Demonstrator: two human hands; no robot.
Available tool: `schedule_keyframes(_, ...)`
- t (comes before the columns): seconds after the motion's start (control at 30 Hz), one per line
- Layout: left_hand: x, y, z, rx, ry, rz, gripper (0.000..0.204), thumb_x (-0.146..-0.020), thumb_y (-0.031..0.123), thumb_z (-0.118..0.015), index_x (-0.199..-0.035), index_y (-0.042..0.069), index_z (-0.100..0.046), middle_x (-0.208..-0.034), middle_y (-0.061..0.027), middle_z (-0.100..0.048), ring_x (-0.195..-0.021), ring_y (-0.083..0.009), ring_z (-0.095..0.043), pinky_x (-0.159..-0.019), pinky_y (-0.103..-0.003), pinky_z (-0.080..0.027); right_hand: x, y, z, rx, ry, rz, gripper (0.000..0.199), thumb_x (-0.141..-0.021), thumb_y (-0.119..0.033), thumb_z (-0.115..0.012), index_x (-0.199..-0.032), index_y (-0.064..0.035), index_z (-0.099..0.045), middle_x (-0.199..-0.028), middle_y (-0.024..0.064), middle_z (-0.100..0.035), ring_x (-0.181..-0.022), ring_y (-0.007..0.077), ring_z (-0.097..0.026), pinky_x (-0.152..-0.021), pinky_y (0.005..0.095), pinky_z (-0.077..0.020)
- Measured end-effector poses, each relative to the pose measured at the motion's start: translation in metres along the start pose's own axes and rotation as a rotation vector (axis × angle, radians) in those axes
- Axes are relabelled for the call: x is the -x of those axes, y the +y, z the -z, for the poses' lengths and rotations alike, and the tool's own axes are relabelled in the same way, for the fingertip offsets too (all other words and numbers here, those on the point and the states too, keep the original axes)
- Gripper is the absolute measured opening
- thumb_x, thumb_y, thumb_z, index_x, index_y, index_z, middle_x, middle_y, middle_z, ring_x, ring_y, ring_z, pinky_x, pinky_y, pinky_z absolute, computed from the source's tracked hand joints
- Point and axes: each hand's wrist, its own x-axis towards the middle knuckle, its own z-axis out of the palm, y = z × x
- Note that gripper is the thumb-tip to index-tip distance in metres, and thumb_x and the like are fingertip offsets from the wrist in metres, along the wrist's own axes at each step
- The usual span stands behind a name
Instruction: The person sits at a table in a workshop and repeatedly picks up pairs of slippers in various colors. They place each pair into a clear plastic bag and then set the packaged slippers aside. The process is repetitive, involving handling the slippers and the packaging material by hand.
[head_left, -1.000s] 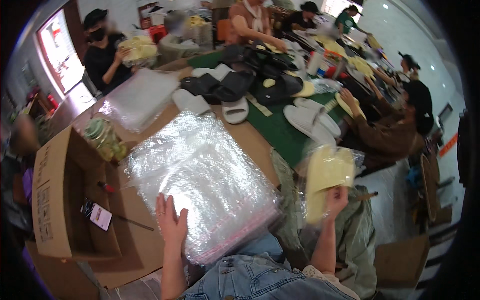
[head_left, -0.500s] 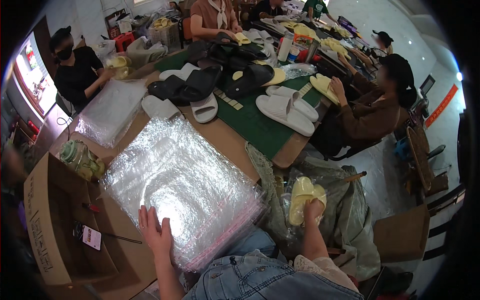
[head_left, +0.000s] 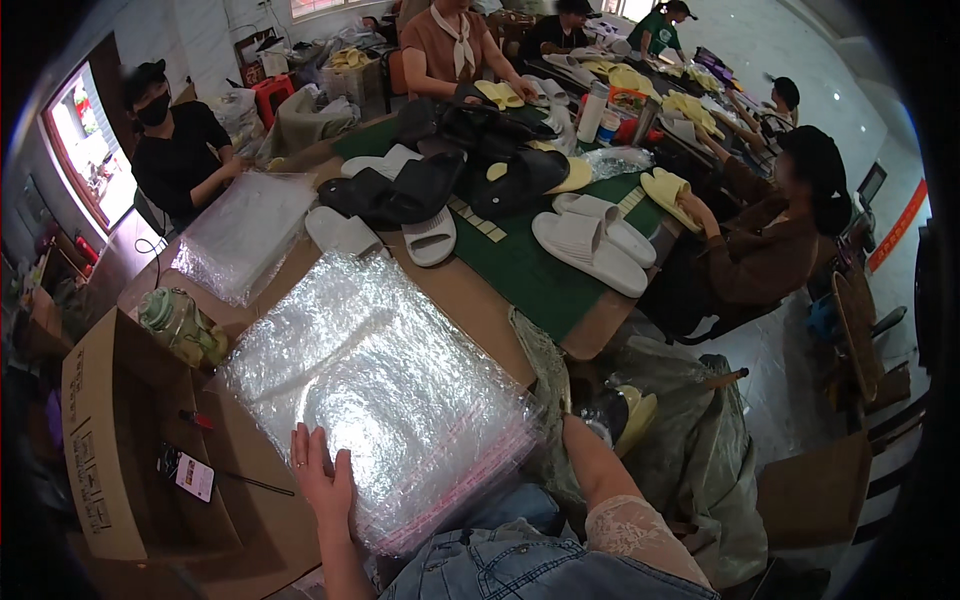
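1. As I judge it, the step in hand is setting down or stowing a bagged slipper: my right hand (head_left: 577,432) is down at the grey-green sack (head_left: 700,455), just to the right of the stack of clear bags (head_left: 375,400).
2. The yellow slipper (head_left: 637,420) lies in the mouth of that sack, to the right of the stack and partly hidden, with clear film (head_left: 600,405) shining beside it.
3. I cannot tell whether my right hand grips anything or has let go; the sack's edge and my own wrist hide its fingers.
4. My left hand (head_left: 325,472) is unclenched and grasps nothing; it lies palm down on the near left part of the stack, fingers pointing away from me, thumb toward the stack's middle.
5. My right forearm (head_left: 605,475) slants up and leftward from the lace sleeve (head_left: 640,530), passing to the right of the stack's near corner. My left forearm (head_left: 345,550) rises almost straight from the lower edge to the stack's near left side.
6. The next move, I would say, calls for bringing my right hand clear of the sack without snagging the film, then over to the stack, while my left hand steadies the slippery top bag.
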Motion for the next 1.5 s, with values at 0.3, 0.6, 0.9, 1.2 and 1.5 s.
schedule_keyframes(0.3,0.004,0.004,0.007,-0.020,0.009,0.048,0.050,-0.085,0.017,-0.074,-0.131,0.002,-0.062,-0.153,-0.0217,-0.047,-0.144,-0.0428,-0.039,-0.118,-0.052,-0.031,0.085,-0.037,0.182,-0.769,1.242,0.281,0.024,-0.104,-0.016,-0.057,-0.094,0.0050,-0.063,-0.083,0.0080,-0.063,-0.083,0.0190,-0.060,-0.080,0.0340,-0.0498)
schedule_keyframes(0.6,0.000,0.004,-0.001,0.030,0.043,0.038,0.049,-0.083,0.020,-0.076,-0.128,0.004,-0.065,-0.151,-0.0214,-0.048,-0.143,-0.0415,-0.040,-0.117,-0.051,-0.033,-0.014,-0.129,0.350,0.008,0.982,0.585,0.049,-0.090,-0.019,-0.069,-0.135,-0.0037,-0.058,-0.125,0.0185,-0.063,-0.119,0.0365,-0.059,-0.102,0.0443,-0.0465)
schedule_keyframes(0.9,0.003,0.003,0.000,0.030,0.068,0.052,0.051,-0.083,0.027,-0.077,-0.128,0.006,-0.065,-0.148,-0.0233,-0.051,-0.141,-0.0434,-0.042,-0.116,-0.051,-0.035,-0.024,-0.218,0.304,0.225,0.774,0.482,0.050,-0.082,-0.013,-0.068,-0.130,-0.0024,-0.057,-0.122,0.0231,-0.062,-0.117,0.0431,-0.058,-0.099,0.0507,-0.0476)
schedule_keyframes(1.2,0.001,0.022,0.014,-0.106,0.002,-0.054,0.050,-0.087,0.028,-0.073,-0.130,0.004,-0.063,-0.149,-0.0236,-0.049,-0.143,-0.0445,-0.038,-0.116,-0.051,-0.035,0.123,-0.228,0.212,0.121,0.740,0.662,0.025,-0.080,-0.013,-0.070,-0.094,0.0003,-0.056,-0.098,0.0212,-0.058,-0.097,0.0448,-0.058,-0.081,0.0531,-0.0480)
schedule_keyframes(1.5,0.014,0.049,0.013,-0.124,-0.299,-0.289,0.056,-0.089,0.047,-0.070,-0.136,0.018,-0.061,-0.152,-0.0139,-0.049,-0.142,-0.0363,-0.043,-0.118,-0.052,-0.032,0.153,-0.173,0.217,-0.168,0.858,0.648,0.023,-0.083,-0.008,-0.067,-0.101,0.0033,-0.058,-0.092,0.0218,-0.060,-0.087,0.0444,-0.059,-0.076,0.0479,-0.0466)
